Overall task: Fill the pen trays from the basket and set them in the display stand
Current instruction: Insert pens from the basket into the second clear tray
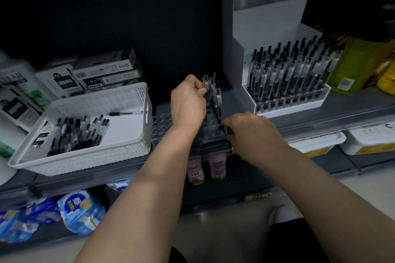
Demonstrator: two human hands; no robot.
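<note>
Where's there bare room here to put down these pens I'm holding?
The basket floor right of the pen pile, nearer than the lone pen; the shelf strip before the display stand. Crowded between them: clear tray, left hand, right hand.

Retail shop. White display stand (265,28) of upright pens (288,74) on grey shelf (342,111); boxed pen cartons (106,70) left of the stand, barcoded green pouch (352,64) right of it, bottled drinks (217,166) and wrapped packs (81,209) below it
</note>
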